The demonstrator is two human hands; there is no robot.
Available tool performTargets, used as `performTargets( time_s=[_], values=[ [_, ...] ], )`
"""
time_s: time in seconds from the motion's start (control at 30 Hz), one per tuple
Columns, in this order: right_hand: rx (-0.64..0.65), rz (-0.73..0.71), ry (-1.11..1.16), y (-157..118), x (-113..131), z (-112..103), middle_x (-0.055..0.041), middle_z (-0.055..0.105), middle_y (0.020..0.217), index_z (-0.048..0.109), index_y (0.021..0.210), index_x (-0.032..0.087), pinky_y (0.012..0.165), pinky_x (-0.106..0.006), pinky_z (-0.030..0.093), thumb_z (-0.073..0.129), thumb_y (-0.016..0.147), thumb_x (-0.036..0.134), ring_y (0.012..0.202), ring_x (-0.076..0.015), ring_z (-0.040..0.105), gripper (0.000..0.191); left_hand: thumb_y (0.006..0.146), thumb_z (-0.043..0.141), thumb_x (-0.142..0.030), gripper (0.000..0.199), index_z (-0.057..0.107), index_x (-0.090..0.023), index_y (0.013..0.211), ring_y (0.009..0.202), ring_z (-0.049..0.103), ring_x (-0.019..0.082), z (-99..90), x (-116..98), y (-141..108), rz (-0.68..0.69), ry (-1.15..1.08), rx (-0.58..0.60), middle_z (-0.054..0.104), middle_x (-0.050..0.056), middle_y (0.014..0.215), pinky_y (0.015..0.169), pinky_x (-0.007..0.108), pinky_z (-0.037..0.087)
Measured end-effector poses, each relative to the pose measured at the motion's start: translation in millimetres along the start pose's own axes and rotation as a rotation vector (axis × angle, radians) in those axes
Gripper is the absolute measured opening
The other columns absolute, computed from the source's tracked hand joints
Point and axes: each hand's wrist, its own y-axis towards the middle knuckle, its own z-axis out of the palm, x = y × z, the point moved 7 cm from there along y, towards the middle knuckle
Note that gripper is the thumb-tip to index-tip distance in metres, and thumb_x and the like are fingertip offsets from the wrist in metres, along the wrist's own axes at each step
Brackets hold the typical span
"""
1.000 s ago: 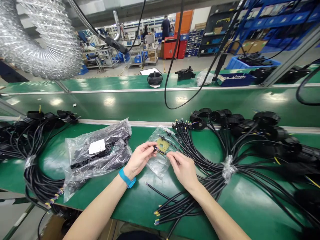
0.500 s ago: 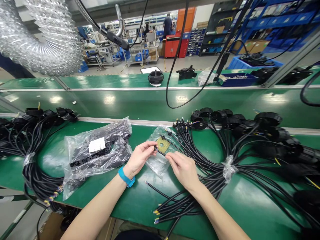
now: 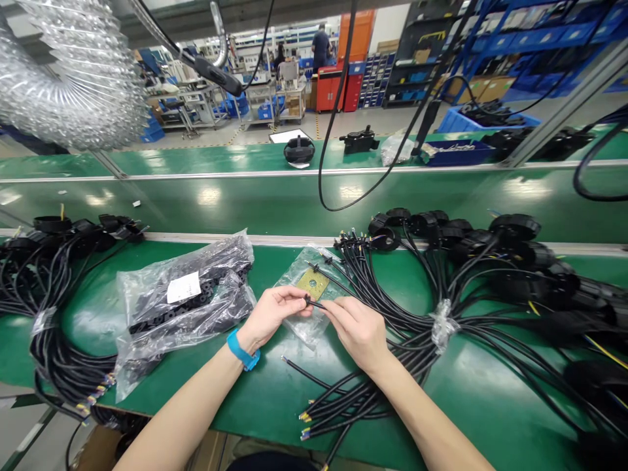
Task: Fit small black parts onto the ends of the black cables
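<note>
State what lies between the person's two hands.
In the head view, a thin black cable runs between the left hand and the right hand, pinched by both.

A thin, round black cable (image 3: 316, 304) with a small dark connector tip (image 3: 307, 299) runs nearly level, pinched between the left hand (image 3: 275, 314) and right hand (image 3: 356, 332) above the green counter (image 3: 275, 392).

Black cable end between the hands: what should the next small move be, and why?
Probably ease the black cable rightward with the right hand, since the left hand pinches it too, just below the square yellow plate.
</note>
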Motion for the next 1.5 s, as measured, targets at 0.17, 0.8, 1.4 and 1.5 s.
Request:
performTargets(
  time_s=[0.17,0.8,1.4,1.5],
  values=[
    [0.054,0.001,-0.022,0.1,-2.5,2.5,-0.0023,0.056,0.079,0.057,0.105,0.014,0.064,-0.028,0.033,0.062,0.087,0.016,0.072,-0.0124,0.046,0.019,0.077,0.074,-0.029,0.042,0.061,-0.001,0.106,0.077,0.067,0.02,5.2,1.2,-4.5,0.03,0.079,-0.014,0.067,0.016,0.087,0.078,0.033,0.056],
    [0.181,0.196,0.305,0.0,-3.1,9.2,-0.0025,0.044,0.066,0.063,0.084,0.013,0.059,-0.027,0.027,0.052,0.093,0.018,0.062,-0.0099,0.037,0.016,0.084,0.066,-0.023,0.019,0.072,-0.016,0.101,0.089,0.064,0.014,15.3,-37.1,-22.8,0.539,0.705,-0.005,0.068,0.005,0.098,0.082,0.025,0.051],
    [0.18,0.261,0.406,-1.1,-4.4,13.4,-0.0021,0.045,0.065,0.059,0.078,0.013,0.06,-0.026,0.028,0.052,0.093,0.019,0.063,-0.0099,0.038,0.018,0.078,0.071,-0.015,0.016,0.07,-0.015,0.094,0.085,0.063,0.013,20.5,-36.1,-31.8,0.638,0.657,-0.066,0.067,0.005,0.092,0.077,0.025,0.052],
    [0.223,0.251,0.424,-6.5,-2.8,22.9,-0.0024,0.044,0.065,0.054,0.074,0.012,0.06,-0.027,0.027,0.049,0.094,0.019,0.063,-0.0101,0.037,0.022,0.078,0.071,-0.015,0.016,0.07,-0.016,0.094,0.087,0.063,0.012,27.1,-42.0,-36.1,0.695,0.731,-0.047,0.068,0.004,0.093,0.08,0.025,0.052]
  ],
)
